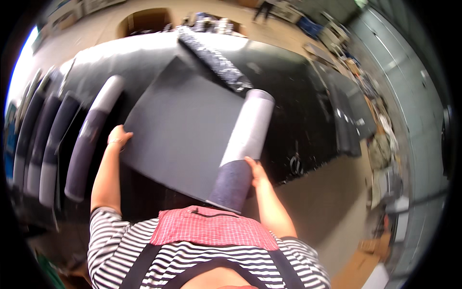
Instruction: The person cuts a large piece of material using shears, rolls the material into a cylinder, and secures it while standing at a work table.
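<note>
A mat lies partly unrolled before me, its flat dark grey sheet [178,125] spread across the black table. On its right side the rest stays wound in a thick roll [248,130], pale lilac at the far half and dark purple at the near half. My left hand [119,137] pinches the sheet's left edge, thumb on top and fingers out of sight underneath. Against the right flank of the roll, my right hand [256,171] grips it, thumb over the purple part, other fingers mostly hidden.
Several rolled mats [91,139] lie side by side at the left. A plastic-wrapped roll [214,58] rests beyond the sheet. Black-handled scissors [296,164] lie near the right front edge of the black table [303,111]. Dark folded sheeting [344,115] hangs at the table's right end.
</note>
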A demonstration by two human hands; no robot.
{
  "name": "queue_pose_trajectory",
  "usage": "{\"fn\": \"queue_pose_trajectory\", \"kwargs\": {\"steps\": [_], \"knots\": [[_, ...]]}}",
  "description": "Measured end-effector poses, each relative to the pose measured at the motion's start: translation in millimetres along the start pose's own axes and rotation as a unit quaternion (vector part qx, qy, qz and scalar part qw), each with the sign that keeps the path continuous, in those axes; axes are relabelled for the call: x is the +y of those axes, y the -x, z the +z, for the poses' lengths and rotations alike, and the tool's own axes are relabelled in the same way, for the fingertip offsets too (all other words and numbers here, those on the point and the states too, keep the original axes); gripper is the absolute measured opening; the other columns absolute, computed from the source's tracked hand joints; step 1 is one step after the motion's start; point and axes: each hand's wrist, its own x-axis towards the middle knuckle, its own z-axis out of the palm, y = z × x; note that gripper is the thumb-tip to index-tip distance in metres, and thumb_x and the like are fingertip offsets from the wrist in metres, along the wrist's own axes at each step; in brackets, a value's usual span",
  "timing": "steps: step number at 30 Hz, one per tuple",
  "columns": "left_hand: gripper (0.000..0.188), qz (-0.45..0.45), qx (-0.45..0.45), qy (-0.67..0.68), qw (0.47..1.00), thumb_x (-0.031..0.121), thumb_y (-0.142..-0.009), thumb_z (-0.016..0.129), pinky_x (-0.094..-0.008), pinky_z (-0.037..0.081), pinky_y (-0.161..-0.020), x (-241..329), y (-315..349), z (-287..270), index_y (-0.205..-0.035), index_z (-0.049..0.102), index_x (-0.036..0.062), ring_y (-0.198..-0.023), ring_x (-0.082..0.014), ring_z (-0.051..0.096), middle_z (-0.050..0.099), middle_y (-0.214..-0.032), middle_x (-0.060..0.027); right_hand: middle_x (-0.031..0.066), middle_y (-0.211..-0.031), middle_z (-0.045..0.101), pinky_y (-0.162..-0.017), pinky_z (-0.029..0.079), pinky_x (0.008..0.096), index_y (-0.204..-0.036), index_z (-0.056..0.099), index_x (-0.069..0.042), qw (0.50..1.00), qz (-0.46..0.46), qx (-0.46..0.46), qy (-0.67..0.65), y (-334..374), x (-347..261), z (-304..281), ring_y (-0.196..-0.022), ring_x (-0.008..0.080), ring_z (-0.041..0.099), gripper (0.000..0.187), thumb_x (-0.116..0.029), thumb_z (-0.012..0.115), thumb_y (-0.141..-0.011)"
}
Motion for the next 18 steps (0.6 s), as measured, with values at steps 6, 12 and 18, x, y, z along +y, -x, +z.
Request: {"fn": "queue_pose_trajectory", "kwargs": {"steps": [6, 12, 18], "knots": [[0.003, 0.224, -0.085, 0.467, 0.851, -0.004, -0.088, 0.067, -0.0224, 0.045, -0.059, 223, 133, -35, -0.086, 0.066, -0.0019, -0.070, -0.0030, 0.055, 0.063, -0.076, 0.0045, 0.0149, -0.118, 0.063, -0.091, 0.054, 0.0390, -0.130, 0.053, 0.003, 0.997, -0.051, 0.040, -0.043, 17, 4, -30, -0.103, 0.0254, 0.064, 0.068, -0.025, 0.085, -0.078], [0.012, 0.393, -0.112, 0.542, 0.734, -0.005, -0.087, 0.071, -0.0223, 0.048, -0.067, 382, 229, -90, -0.099, 0.069, -0.0046, -0.076, -0.0055, 0.058, 0.067, -0.086, 0.0008, 0.0120, -0.109, 0.068, -0.087, 0.054, 0.0346, -0.123, 0.060, 0.003, 0.993, -0.108, 0.049, -0.027, 30, -18, -57, -0.098, 0.0210, 0.065, 0.060, -0.023, 0.086, -0.075], [0.021, 0.424, -0.094, 0.597, 0.675, -0.005, -0.088, 0.070, -0.0240, 0.049, -0.074, 499, 249, -85, -0.109, 0.067, -0.0055, -0.083, -0.0079, 0.060, 0.067, -0.091, -0.0003, 0.0133, -0.111, 0.067, -0.088, 0.054, 0.0377, -0.126, 0.059, 0.002, 0.976, -0.194, 0.095, 0.028, 49, -174, -152, -0.099, 0.0241, 0.065, 0.064, -0.021, 0.084, -0.072]]}}
